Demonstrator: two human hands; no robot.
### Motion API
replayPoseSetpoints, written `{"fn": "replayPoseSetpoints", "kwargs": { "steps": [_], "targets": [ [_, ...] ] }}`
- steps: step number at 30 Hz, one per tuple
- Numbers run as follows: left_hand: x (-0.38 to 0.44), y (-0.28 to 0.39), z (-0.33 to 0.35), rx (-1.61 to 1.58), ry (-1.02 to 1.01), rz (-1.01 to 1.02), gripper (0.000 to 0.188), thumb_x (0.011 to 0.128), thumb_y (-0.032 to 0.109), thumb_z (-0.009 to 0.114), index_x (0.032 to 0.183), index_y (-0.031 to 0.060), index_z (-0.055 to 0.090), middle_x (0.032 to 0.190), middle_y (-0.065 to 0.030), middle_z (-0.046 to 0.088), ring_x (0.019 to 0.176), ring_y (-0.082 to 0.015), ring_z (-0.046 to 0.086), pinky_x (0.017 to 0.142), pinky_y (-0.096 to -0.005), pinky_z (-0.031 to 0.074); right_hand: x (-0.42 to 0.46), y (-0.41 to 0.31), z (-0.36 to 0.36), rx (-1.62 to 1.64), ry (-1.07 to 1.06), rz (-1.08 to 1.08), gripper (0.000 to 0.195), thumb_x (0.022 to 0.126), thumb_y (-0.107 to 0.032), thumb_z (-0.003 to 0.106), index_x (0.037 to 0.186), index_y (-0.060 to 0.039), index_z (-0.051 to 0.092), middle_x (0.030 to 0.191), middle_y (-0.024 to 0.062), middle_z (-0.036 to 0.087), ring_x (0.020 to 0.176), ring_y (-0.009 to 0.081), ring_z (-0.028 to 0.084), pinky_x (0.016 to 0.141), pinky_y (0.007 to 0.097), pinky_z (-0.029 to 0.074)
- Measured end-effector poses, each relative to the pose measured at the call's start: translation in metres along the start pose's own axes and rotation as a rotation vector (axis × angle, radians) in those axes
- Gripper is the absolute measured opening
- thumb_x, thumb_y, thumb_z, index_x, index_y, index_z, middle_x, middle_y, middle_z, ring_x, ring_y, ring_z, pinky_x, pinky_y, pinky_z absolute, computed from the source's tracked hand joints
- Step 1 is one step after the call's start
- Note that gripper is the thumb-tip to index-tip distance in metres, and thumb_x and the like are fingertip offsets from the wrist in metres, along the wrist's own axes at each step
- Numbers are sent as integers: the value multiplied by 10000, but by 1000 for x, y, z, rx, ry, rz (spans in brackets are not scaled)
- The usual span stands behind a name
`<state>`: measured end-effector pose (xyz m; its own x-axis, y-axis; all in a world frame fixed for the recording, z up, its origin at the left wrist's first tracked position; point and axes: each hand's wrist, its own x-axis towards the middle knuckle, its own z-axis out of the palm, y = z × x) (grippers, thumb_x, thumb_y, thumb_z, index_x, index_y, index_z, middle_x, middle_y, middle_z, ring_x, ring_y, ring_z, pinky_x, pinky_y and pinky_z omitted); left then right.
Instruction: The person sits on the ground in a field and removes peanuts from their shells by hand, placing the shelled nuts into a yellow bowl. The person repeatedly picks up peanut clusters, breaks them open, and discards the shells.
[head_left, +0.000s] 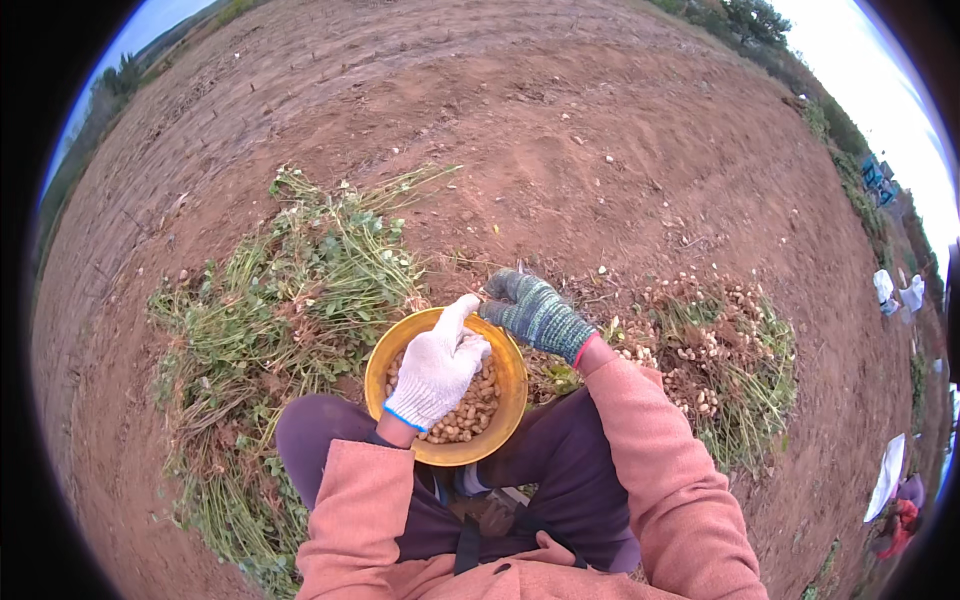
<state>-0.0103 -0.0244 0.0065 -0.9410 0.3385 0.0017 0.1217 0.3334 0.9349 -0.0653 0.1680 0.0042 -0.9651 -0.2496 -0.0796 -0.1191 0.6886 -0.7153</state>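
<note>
A yellow bucket (513, 390) partly filled with unshelled peanuts (469, 416) sits between my knees. My left hand (437, 365), in a white knit glove with a blue cuff edge, is over the bucket's opening. Its fingers point toward the far rim and are partly curled. At the far right of that rim is my right hand (536, 309), wearing a green and blue striped knit glove. The fingertips of both hands meet or nearly meet there. Thin root-like strands show beside them, but whether either hand grips anything is hidden.
Pulled peanut plants (300, 300) lie heaped on my left. To the right is another pile of plants (720, 345) with peanuts on their roots. Bare brown soil (525, 150) stretches ahead. A person in red (900, 525) and white sacks (885, 476) appear at far right.
</note>
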Motion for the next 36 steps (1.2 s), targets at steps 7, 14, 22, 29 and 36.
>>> {"fn": "replayPoseSetpoints", "kwargs": {
  "steps": [7,14,22,29,36],
  "targets": [
    [-8,8,-27,289,-108,116,404,930,109,588,1318,3,550,961,-113,691,909,-171,672,802,-305,532,5,16,-19,205,112,131,282,954,-281,619,1070,-23,620,878,120,693,790,225,658,733,366,522],
    [3,-3,-15,-126,82,-70,275,921,173,648,1118,-18,635,922,-26,667,886,-106,613,790,-266,496,-8,-17,-2,747,-306,44,235,995,-243,583,1085,-26,573,834,-10,613,663,52,535,608,210,458],
    [4,2,-14,-401,2,-103,161,940,135,626,1024,0,607,825,-9,627,751,-67,574,699,-227,483,-13,-13,3,920,-337,41,259,982,-216,608,1154,-24,584,879,-22,640,644,30,535,578,197,453],
    [3,3,-32,-454,53,0,262,874,119,675,1109,16,620,999,-90,659,863,-182,641,792,-308,530,-4,0,-12,1181,-89,127,145,984,-209,594,1037,-73,590,832,-2,614,731,86,587,664,248,501],
    [0,17,-11,355,372,457,369,684,106,822,1002,55,642,952,-112,615,919,-301,625,834,-381,507,1,2,-1,1196,-75,199,169,989,-196,571,1021,-31,591,1005,112,677,871,188,630,831,334,527]
  ]
}}
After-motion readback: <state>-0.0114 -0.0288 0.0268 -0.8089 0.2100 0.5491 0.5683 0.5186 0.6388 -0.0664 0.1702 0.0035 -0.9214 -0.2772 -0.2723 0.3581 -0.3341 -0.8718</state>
